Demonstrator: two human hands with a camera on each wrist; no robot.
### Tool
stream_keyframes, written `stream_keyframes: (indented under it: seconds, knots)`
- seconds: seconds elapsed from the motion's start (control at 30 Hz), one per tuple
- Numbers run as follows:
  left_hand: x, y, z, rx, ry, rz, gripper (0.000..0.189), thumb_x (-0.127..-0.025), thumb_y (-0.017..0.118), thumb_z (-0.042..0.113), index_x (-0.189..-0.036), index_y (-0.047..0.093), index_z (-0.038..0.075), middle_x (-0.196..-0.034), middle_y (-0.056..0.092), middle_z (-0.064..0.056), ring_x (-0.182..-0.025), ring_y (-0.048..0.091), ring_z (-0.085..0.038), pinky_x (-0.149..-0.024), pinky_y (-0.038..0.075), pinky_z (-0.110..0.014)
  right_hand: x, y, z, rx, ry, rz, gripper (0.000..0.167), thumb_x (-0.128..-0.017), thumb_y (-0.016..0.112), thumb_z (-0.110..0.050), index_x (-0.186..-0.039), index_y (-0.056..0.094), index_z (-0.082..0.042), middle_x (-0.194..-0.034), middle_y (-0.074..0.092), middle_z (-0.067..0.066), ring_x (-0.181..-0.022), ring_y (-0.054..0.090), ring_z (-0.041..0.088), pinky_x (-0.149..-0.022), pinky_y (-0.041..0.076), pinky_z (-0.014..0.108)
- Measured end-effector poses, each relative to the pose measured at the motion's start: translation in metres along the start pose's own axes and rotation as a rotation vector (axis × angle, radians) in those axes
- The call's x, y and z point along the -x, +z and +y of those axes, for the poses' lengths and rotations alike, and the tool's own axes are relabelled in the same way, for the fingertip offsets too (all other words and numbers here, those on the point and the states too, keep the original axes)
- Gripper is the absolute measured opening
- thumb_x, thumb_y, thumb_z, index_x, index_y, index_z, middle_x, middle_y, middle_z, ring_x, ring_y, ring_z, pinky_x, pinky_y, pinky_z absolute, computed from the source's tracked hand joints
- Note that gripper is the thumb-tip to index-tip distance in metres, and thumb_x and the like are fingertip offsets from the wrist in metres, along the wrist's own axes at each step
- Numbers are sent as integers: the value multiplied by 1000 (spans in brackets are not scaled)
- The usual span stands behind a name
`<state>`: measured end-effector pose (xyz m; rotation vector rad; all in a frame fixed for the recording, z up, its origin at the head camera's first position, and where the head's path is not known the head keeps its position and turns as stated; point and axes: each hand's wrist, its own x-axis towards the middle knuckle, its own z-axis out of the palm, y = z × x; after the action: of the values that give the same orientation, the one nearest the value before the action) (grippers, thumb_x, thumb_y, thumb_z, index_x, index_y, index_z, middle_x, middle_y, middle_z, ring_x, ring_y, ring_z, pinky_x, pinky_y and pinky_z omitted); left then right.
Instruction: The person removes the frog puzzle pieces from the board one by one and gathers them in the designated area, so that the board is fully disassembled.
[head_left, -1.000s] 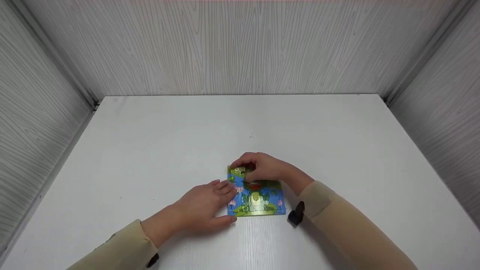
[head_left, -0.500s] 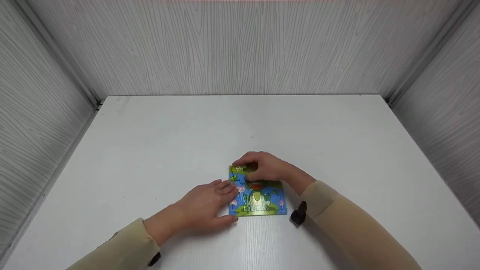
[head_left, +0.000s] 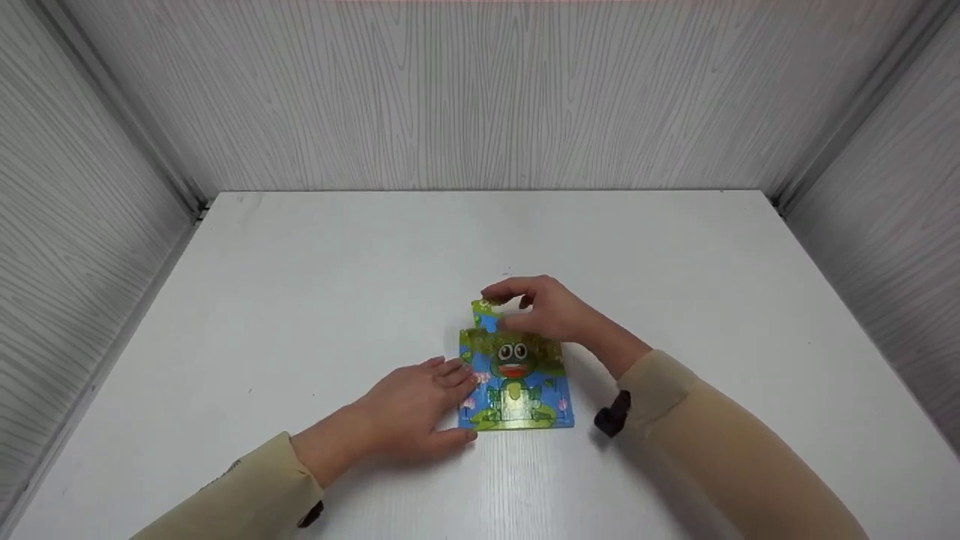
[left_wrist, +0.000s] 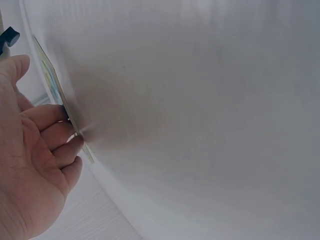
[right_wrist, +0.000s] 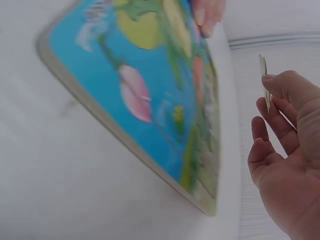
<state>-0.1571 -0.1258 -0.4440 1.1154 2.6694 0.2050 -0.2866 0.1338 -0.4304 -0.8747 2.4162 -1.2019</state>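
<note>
A frog jigsaw puzzle board (head_left: pixel 555 390) lies flat on the white table, its frog's face (head_left: pixel 513 358) in plain sight. Between the thumb and fingers of my right hand (head_left: pixel 553 311) is a puzzle piece (head_left: pixel 486 320), blue with a green top. It is raised over the board's far left corner; the right wrist view shows this piece (right_wrist: pixel 265 85) edge-on, apart from the board. My left hand (head_left: pixel 411 409) rests by the board's left side with its fingers extended. In the left wrist view, these fingertips (left_wrist: pixel 75 142) meet the board's edge.
The white tabletop (head_left: pixel 300 285) stretches around the board. Pale wood-grain panels stand at the back (head_left: pixel 480 97) and along both sides. A small black piece (head_left: pixel 613 414) sits at my right cuff, and another dark one (head_left: pixel 310 514) at the left cuff.
My right hand has lifted the puzzle piece up and away from the board, uncovering the frog's eyes and a darker patch at the top left. My left hand has stayed in place.
</note>
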Motion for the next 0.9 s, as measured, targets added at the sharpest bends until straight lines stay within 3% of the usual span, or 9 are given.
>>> stream_keyframes:
  seconds: [0.27, 0.9]
  knots:
    - [0, 1, -2, 10, -13, 0, 78, -105, 45, 62, -161, 45, 8, -165, 44, -8, -155, 38, -25, -127, 28, -44, 14, -33, 3, 40, -5, 92, 44, -98, 77, -19, -141, 69, -12, -134, 71, -2, -129, 61, 34, -105, 48, 56]
    - [1, 1, 1, 32, -17, 13, 78, -105, 45, 62, -161, 46, 7, -165, 44, -7, -155, 37, -26, -127, 28, -44, 46, -78, 46, 119, 106, 180, 49, -100, 75, -19, -147, 64, -11, -142, 68, 4, -134, 59, 29, -105, 46, 51]
